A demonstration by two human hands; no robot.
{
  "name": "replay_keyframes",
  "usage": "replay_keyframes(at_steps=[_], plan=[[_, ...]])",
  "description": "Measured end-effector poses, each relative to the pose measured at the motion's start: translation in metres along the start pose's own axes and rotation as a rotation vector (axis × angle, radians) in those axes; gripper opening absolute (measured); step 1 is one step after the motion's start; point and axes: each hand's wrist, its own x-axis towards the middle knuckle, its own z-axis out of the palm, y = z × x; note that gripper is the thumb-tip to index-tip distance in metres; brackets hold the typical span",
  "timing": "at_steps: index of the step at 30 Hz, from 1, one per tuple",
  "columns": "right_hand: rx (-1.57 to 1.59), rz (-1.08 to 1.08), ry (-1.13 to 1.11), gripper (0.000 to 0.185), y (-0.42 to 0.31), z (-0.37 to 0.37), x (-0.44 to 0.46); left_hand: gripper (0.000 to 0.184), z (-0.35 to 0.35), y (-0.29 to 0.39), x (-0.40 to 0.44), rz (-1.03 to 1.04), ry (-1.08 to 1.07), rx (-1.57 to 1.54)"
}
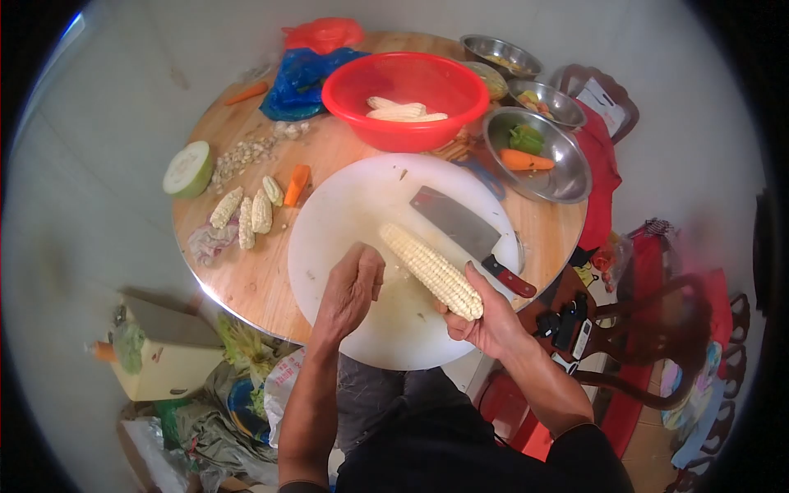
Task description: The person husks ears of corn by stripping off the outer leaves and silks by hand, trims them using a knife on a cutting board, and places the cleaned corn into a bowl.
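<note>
My right hand (486,316) is closed around the lower end of a pale ear of corn (429,269), which tilts up and to the left over the round white cutting board (329,222). My left hand (355,287) hovers over the board, left of the corn and apart from it. Its fingers are curled together, and whatever they may hold is hidden. A cleaver (456,222) with a dark red handle lies on the board, right of the corn. Small scraps dot the board's surface.
A red basin (345,107) holding several corn ears stands behind the board. Steel bowls (567,177) with vegetables sit at the back right. Short corn pieces (261,212), a carrot piece (297,186), garlic (246,152) and a cut melon (189,170) lie left. A chair (657,308) stands at right.
</note>
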Motion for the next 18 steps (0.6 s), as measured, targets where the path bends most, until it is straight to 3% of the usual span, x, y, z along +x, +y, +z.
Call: replay_keyframes(at_steps=[3,9,11,13,15,18], plan=[[-0.062,0.036,0.006,0.058,-0.001,0.002,0.003,0.029,0.006,0.001,0.000,0.023,-0.094,0.181],[-0.141,0.031,0.021,0.058,-0.020,0.015,0.002,0.024,-0.006,0.003,-0.003,0.258,-0.217,0.164],[-0.213,-0.060,0.098,0.056,-0.047,0.014,0.012,0.030,-0.010,-0.008,-0.009,0.231,-0.284,-0.131],[-0.302,-0.242,0.195,0.055,-0.088,0.034,0.022,0.028,-0.016,-0.005,-0.015,0.228,-0.248,-0.169],[-0.578,-0.589,0.200,0.054,-0.128,0.046,0.048,0.023,-0.028,-0.005,-0.021,0.171,-0.140,-0.176],[-1.059,-0.747,0.448,0.058,-0.191,0.050,0.105,0.020,-0.055,-0.004,-0.032,0.141,0.026,-0.154]])
